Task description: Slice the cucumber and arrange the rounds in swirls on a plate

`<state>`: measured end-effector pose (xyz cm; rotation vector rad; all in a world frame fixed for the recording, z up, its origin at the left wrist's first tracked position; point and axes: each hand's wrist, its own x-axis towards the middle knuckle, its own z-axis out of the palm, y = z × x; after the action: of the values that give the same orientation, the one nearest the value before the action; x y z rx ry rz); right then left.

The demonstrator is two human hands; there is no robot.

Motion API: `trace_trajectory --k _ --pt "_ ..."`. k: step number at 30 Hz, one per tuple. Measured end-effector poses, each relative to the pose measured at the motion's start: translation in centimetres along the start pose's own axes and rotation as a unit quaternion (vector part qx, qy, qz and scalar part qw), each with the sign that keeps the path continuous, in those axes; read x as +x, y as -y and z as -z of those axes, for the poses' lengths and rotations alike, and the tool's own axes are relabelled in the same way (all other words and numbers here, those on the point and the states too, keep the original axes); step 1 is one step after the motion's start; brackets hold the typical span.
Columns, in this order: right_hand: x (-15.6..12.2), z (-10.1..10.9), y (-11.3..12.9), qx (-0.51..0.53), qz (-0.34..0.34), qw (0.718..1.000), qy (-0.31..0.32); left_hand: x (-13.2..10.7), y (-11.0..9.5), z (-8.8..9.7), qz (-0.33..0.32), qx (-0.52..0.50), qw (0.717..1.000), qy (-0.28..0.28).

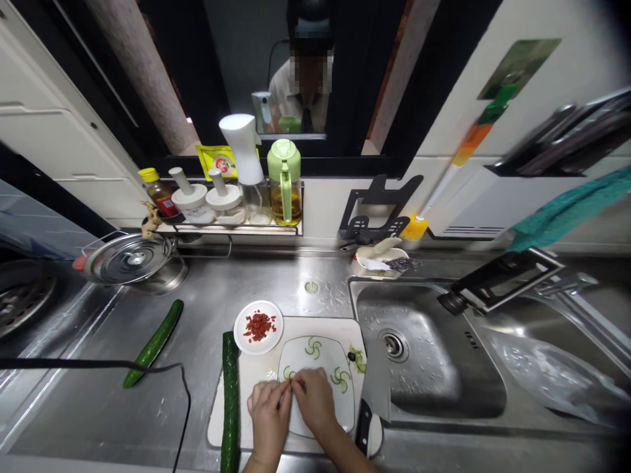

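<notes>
My left hand (270, 410) and my right hand (314, 402) meet over the left part of a pale squarish plate (296, 348). Both pinch with fingertips close together; a tiny reddish speck shows between them, too small to name. Thin cucumber slices (340, 379) lie on the plate in pinwheel groups, one partly behind my fingers. The plate rests on a white cutting board (345, 326). A small white dish (240, 341) of red dried berries (259, 326), like goji berries, sits at the board's upper left corner. Along the board's left side lies a whole cucumber (230, 401).
A cleaver (377, 381) lies at the board's right edge, beside the sink (428, 355). Cucumber scraps (357, 359) are near its blade. Another cucumber (155, 343) and a black cable (148, 366) are at left. Seasoning jars and an oil bottle (284, 184) stand on the back rack.
</notes>
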<state>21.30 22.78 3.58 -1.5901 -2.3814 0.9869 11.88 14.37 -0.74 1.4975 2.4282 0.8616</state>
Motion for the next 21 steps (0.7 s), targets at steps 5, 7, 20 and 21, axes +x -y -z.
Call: trace_trajectory --k 5,7,20,21 --pt "-0.2 0.0 0.1 -0.022 0.02 1.0 -0.004 -0.1 0.5 0.1 -0.011 0.005 1.0 0.007" --pt "-0.3 0.0 0.1 -0.033 0.026 0.999 -0.004 -0.1 0.7 0.2 -0.004 0.004 1.0 0.003" --pt "-0.3 -0.5 0.2 -0.099 0.068 0.993 -0.01 1.1 1.3 0.1 -0.031 -0.008 0.999 0.02" --pt "-0.3 -0.5 0.2 -0.102 0.069 0.992 -0.011 1.2 1.3 0.1 -0.031 -0.006 0.999 0.021"
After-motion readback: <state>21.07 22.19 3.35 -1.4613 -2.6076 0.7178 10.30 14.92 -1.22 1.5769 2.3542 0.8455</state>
